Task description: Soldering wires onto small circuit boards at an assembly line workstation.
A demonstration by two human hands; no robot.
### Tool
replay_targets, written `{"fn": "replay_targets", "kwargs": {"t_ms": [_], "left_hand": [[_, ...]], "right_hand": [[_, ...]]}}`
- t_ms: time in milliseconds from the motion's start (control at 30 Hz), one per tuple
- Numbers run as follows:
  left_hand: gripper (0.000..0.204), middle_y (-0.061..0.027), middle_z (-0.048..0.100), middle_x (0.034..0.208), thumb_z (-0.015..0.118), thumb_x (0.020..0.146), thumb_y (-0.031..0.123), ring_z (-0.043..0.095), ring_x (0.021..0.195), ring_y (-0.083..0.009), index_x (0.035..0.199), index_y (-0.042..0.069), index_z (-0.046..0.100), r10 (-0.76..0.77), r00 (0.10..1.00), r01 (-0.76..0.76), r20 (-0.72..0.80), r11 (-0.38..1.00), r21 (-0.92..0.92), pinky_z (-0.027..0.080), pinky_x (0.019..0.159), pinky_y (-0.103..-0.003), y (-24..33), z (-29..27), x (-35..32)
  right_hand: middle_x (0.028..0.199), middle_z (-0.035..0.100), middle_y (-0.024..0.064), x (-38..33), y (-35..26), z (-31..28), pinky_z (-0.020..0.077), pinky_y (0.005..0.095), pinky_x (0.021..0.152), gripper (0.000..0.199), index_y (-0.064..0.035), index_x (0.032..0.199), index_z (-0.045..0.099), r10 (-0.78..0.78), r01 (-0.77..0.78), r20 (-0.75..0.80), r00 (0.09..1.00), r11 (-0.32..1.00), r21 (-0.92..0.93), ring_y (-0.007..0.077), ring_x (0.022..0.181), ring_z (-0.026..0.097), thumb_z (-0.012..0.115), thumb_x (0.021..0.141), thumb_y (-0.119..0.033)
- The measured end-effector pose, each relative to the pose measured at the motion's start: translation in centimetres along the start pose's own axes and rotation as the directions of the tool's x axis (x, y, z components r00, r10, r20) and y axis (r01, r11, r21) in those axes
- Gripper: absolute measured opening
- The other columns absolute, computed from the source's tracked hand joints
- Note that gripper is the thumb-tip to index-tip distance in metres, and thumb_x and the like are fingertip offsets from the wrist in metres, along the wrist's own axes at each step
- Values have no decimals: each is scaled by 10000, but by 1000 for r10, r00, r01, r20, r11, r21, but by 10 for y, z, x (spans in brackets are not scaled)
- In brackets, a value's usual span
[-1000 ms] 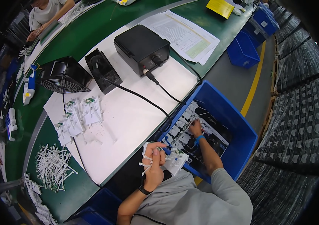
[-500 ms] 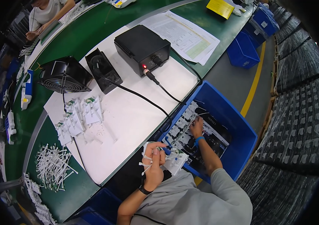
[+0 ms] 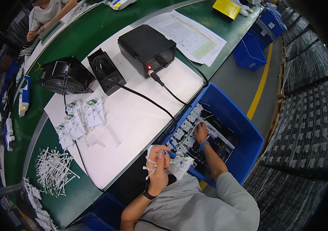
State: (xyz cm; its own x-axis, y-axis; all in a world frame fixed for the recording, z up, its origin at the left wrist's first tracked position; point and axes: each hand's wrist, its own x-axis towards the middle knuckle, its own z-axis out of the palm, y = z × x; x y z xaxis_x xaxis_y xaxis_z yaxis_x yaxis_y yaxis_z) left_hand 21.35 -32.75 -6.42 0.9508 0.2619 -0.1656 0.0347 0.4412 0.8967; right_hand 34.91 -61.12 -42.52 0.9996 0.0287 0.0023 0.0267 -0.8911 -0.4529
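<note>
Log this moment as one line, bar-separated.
left hand: holding thin white pieces | right hand: inside blue bin, by white parts, grip unclear | bench: black box, red light lit

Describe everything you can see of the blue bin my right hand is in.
The blue bin is a deep, open-topped tub, plastic-looking with smooth walls. It sits beside the table, at your right, opening upward. White parts lie in rows on its table side, next to a dark printed surface. Your right hand is inside, by the white parts; whether it grips one is unclear. What the bin sits on is hidden.
</note>
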Motion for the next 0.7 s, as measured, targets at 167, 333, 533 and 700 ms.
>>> {"fn": "replay_targets", "kwargs": {"t_ms": [167, 333, 533, 700], "left_hand": [[257, 55, 309, 567, 439, 1100, 265, 227, 528, -47, 1113, 41, 566, 12, 1000, -12, -1, 1000, 10, 197, 522, -240, -1, -2, -1], [259, 54, 311, 565, 432, 1102, 262, 230, 529, -47, 1115, 43, 569, 2, 1000, -2, 7, 1000, 8, 201, 527, -237, -1, -1, -1], [259, 56, 309, 568, 426, 1103, 258, 227, 531, -46, 1110, 43, 569, -6, 1000, 6, -7, 1000, 26, 196, 527, -239, -1, -2, -1], [255, 59, 304, 570, 425, 1103, 255, 222, 533, -44, 1108, 43, 567, -10, 1000, 10, -6, 1000, 19, 193, 526, -240, -1, -2, 0]], "right_hand": [[1225, 541, 228, -1, -2, 1, 469, 476, 973, 179, 36, 978, 621, -15, 15, 0, 1000, 1000, -27, 429, 1124, 531, 663, 814, -23], [1283, 532, 227, 7, 2, 0, 486, 501, 973, 224, 35, 1028, 633, -41, 41, 30, 999, 999, 14, 427, 1169, 523, 651, 818, -39], [1313, 514, 260, 20, -15, 0, 484, 492, 994, 271, 58, 1080, 630, 39, -35, 152, 988, 999, -33, 440, 1197, 514, 616, 820, -13], [1199, 555, 254, 22, -18, 5, 472, 497, 961, 227, 48, 1062, 606, -1, 1, 7, 1000, 999, 37, 470, 1106, 545, 589, 837, 22]]}}
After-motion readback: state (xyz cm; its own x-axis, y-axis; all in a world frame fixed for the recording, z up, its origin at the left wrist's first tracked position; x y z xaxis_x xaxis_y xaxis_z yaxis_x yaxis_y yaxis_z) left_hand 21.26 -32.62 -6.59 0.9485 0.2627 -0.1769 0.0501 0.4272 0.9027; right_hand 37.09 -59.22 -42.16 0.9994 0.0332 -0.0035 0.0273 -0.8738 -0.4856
